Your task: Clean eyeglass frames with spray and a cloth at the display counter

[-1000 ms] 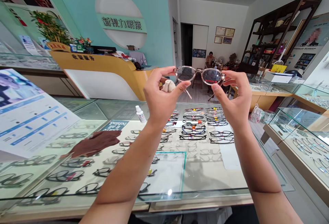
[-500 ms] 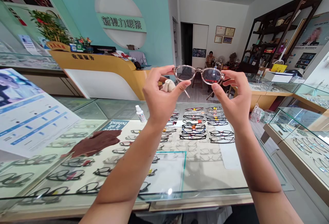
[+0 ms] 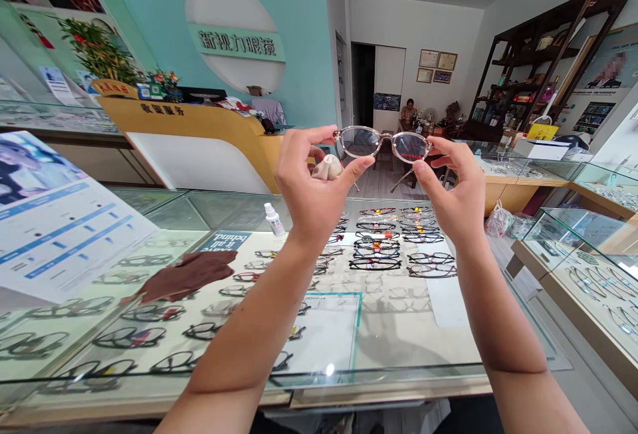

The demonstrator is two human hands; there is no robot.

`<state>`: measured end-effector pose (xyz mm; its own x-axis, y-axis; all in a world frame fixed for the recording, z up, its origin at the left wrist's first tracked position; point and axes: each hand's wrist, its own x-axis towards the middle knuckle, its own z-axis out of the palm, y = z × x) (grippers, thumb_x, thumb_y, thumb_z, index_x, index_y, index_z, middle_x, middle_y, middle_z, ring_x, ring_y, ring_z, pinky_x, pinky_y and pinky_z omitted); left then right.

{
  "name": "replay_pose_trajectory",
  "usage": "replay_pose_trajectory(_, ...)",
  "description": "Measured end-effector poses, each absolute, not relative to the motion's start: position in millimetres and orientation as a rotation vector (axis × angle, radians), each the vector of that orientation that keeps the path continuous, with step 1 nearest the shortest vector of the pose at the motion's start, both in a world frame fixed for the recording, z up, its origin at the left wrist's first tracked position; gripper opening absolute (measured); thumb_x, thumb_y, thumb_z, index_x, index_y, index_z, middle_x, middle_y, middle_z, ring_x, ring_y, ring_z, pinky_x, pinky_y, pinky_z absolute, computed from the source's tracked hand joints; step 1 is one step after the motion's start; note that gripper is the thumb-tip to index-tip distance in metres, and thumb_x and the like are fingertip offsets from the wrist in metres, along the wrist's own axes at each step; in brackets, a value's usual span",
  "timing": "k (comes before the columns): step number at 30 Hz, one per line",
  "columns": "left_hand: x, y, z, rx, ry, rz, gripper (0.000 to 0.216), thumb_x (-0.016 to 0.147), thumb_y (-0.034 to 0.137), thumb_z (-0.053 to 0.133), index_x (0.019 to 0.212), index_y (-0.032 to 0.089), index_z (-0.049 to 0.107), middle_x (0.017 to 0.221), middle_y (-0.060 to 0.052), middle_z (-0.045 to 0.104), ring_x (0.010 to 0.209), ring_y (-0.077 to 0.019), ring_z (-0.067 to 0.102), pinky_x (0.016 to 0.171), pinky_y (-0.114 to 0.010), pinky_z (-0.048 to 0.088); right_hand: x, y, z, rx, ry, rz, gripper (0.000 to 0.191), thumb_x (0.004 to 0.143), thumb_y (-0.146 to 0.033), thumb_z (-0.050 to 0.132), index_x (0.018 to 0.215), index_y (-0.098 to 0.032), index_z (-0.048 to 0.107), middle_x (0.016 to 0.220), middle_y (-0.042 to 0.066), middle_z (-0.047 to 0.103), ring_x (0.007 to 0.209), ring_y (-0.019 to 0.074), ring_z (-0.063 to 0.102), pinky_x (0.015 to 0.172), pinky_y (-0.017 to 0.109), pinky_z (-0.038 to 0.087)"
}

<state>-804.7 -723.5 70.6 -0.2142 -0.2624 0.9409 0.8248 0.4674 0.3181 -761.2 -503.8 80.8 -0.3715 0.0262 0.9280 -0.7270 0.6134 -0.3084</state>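
Observation:
Both hands hold up a pair of eyeglasses (image 3: pixel 387 136) with a clear, pale frame, raised above the glass counter. My left hand (image 3: pixel 312 178) pinches the frame's left end between thumb and fingers. A crumpled pale cloth (image 3: pixel 327 167) is tucked in that same palm. At the other end, my right hand (image 3: pixel 451 188) grips the frame near its hinge. Red lettering shows on the right lens, and the temples point down and away from me. Below, a small white bottle (image 3: pixel 274 220) stands on the counter, and a brown cloth (image 3: pixel 192 274) lies to its left.
Many eyeglass frames (image 3: pixel 376 244) lie in rows at the glass display counter (image 3: pixel 423 351). A printed card stand (image 3: pixel 64 221) rises at the left. Another glass case (image 3: pixel 588 268) is on the right. A yellow reception desk (image 3: pixel 199 135) stands behind, and a person (image 3: pixel 409 111) sits far back.
The eyeglasses have tilted slightly in my hands, and their temples now show at a different angle. Both hands keep their grip, almost unmoved.

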Motion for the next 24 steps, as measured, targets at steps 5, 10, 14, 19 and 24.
replay_pose_trajectory(5, -802.6, -723.0, 71.5, -0.494, -1.481, -1.077, 0.062, 0.075, 0.069, 0.093, 0.116, 0.027, 0.072, 0.104, -0.005, 0.069, 0.095, -0.0242, 0.066, 0.081, -0.037, 0.056, -762.3, -503.9, 80.3, 0.565, -1.791, 0.907, 0.038, 0.1, -0.048, 0.07, 0.133, -0.028, 0.071, 0.122, 0.008, 0.074, 0.112, 0.0233, 0.069, 0.095, 0.044, 0.06)
replay_pose_trajectory(10, -799.7, -722.0, 72.2, -0.47, -1.471, -1.042, 0.06, 0.075, 0.064, 0.095, 0.116, 0.027, 0.072, 0.105, -0.005, 0.068, 0.094, -0.024, 0.066, 0.081, -0.037, 0.056, -762.2, -503.4, 80.1, 0.555, -1.807, 0.92, 0.04, 0.1, -0.049, 0.07, 0.134, -0.028, 0.072, 0.124, 0.008, 0.075, 0.105, 0.0219, 0.07, 0.096, 0.044, 0.06)
replay_pose_trajectory(14, -798.1, -721.4, 72.3, -0.488, -1.456, -1.036, 0.06, 0.074, 0.064, 0.095, 0.116, 0.028, 0.072, 0.105, -0.005, 0.068, 0.09, -0.0232, 0.065, 0.08, -0.038, 0.056, -762.4, -502.2, 80.1, 0.555, -1.824, 0.923, 0.04, 0.101, -0.05, 0.069, 0.134, -0.028, 0.072, 0.124, 0.008, 0.075, 0.101, 0.0213, 0.07, 0.095, 0.044, 0.06)
replay_pose_trajectory(19, -798.6, -721.8, 70.3, -0.49, -1.462, -1.047, 0.062, 0.073, 0.065, 0.096, 0.117, 0.029, 0.071, 0.109, -0.006, 0.067, 0.094, -0.0242, 0.066, 0.087, -0.041, 0.057, -766.9, -500.2, 77.8, 0.579, -1.841, 0.967, 0.041, 0.102, -0.051, 0.069, 0.136, -0.028, 0.072, 0.125, 0.008, 0.075, 0.102, 0.0209, 0.071, 0.096, 0.044, 0.06)
replay_pose_trajectory(24, -798.5, -721.3, 69.1, -0.482, -1.478, -1.062, 0.063, 0.073, 0.065, 0.096, 0.118, 0.03, 0.07, 0.111, -0.006, 0.066, 0.096, -0.0246, 0.066, 0.089, -0.041, 0.058, -770.3, -499.7, 75.4, 0.582, -1.852, 1.003, 0.042, 0.102, -0.052, 0.068, 0.136, -0.028, 0.073, 0.126, 0.007, 0.076, 0.108, 0.0214, 0.072, 0.098, 0.044, 0.061)
